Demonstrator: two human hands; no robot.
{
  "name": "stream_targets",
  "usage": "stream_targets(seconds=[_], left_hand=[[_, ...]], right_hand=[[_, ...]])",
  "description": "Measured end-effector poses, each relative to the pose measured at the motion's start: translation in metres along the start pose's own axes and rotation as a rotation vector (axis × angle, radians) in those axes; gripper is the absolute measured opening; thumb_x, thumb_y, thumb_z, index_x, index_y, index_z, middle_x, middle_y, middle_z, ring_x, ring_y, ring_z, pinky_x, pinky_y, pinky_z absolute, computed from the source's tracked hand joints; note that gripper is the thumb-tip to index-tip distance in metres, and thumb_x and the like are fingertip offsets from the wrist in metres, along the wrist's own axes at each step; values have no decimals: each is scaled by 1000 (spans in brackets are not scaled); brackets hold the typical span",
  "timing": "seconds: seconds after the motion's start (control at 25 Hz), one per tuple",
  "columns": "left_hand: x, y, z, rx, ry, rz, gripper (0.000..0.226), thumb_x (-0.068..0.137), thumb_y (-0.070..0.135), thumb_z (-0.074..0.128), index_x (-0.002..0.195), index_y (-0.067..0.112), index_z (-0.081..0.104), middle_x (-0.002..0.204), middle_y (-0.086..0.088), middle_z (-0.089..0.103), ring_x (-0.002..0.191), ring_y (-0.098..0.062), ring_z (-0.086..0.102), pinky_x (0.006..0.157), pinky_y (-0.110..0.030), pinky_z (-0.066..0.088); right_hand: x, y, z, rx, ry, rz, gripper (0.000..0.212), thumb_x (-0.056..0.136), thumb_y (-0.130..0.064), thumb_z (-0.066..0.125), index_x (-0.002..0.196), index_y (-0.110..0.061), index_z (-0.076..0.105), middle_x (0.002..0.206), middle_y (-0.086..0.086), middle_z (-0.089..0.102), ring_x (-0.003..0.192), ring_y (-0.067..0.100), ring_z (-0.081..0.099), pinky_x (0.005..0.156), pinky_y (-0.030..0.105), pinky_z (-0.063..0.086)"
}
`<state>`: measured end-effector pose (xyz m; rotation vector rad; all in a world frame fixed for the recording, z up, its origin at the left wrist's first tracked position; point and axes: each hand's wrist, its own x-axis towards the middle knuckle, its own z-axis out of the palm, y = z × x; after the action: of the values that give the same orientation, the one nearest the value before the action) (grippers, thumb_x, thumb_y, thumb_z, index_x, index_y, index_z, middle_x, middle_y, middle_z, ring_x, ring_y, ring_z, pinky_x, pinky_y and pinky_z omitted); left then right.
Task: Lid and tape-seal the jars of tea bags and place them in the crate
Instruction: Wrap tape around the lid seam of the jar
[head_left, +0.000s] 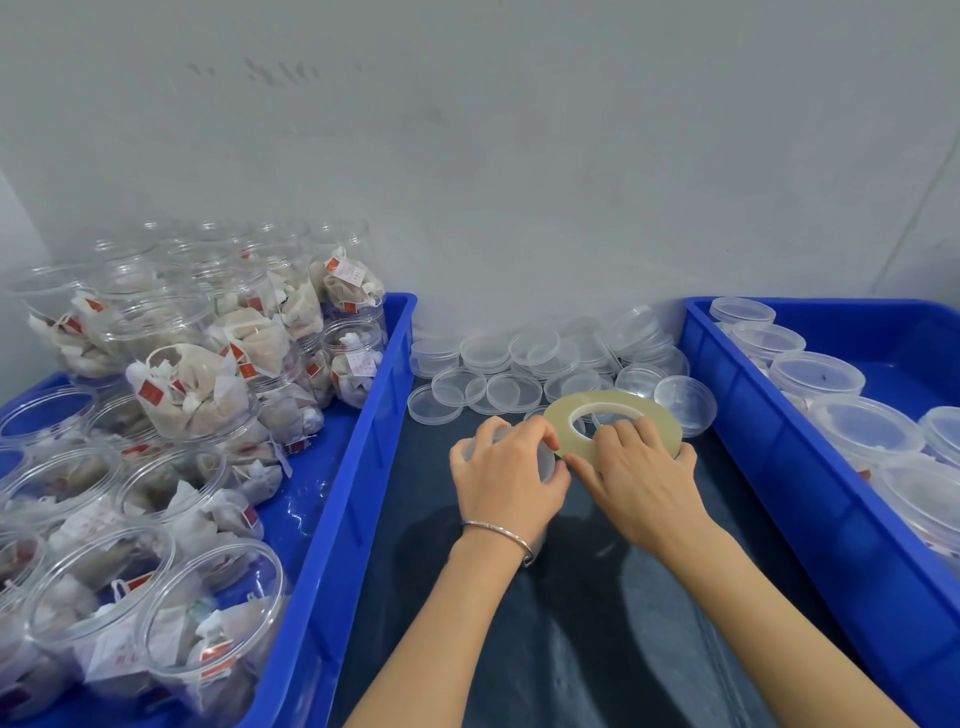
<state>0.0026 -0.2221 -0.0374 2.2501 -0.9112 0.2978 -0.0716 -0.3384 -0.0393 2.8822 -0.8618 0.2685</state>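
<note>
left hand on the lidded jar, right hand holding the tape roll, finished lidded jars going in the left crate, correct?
Not the crate. The head view shows lidded jars in the right crate; the left crate holds open jars. Left hand on the jar and right hand holding the tape roll stand.

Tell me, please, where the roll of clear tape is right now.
The tape roll is centre-frame, held by the right hand between the two blue crates, just before the loose lids.

blue crates (363, 415), yellowish tape roll (613, 415), red-tagged tea bags (192, 384), clear lids (535, 348)

Even cool light, soft shadows under the forearms, wide-angle bending at edges, slight overall softness
</note>
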Motion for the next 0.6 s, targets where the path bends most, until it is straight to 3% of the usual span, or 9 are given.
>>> stream_targets(seconds=[0.12, 0.24, 0.28, 0.44, 0.6], left_hand=[[0, 2, 1, 11, 42, 10, 13, 78, 35, 67, 86, 29, 60, 66, 21, 34, 101, -11, 53, 88, -34, 30], [-1, -1, -1, -9, 56, 63, 14, 76, 33, 71, 84, 26, 62, 72, 20, 40, 97, -15, 56, 87, -36, 34], [-1, -3, -3, -8, 49, 83, 14, 76, 34, 71, 85, 26, 63, 73, 19, 41, 96, -15, 56, 86, -36, 34], [-2, -5, -4, -17, 51, 111, 14, 76, 32, 71, 83, 25, 63, 74, 19, 43, 95, -15, 57, 86, -36, 34], [3, -3, 0, -18, 46, 46, 14, 75, 34, 68, 85, 28, 62, 73, 18, 43, 97, -11, 55, 87, -33, 32]], right_hand=[[-4, -3, 1, 35, 54, 10, 49, 95, -58, 30, 100, -15, 54, 103, -3, 52, 110, 19, 44, 79, 44, 37], [-7, -4, 2, 101, 240, -46, 42, 88, -47, 59, 83, -5, 60, 85, 8, 58, 93, 29, 55, 69, 49, 42], [-7, -4, 0, 92, 237, -45, 42, 89, -47, 58, 83, -6, 60, 85, 7, 58, 93, 29, 55, 69, 49, 43], [-6, -3, 0, 25, 22, 14, 50, 95, -59, 24, 102, -17, 51, 105, -4, 50, 112, 18, 42, 80, 42, 38], [-11, -7, -3, 40, 4, 55, 52, 94, -60, 24, 101, -18, 53, 103, -6, 51, 113, 17, 40, 85, 45, 37]])
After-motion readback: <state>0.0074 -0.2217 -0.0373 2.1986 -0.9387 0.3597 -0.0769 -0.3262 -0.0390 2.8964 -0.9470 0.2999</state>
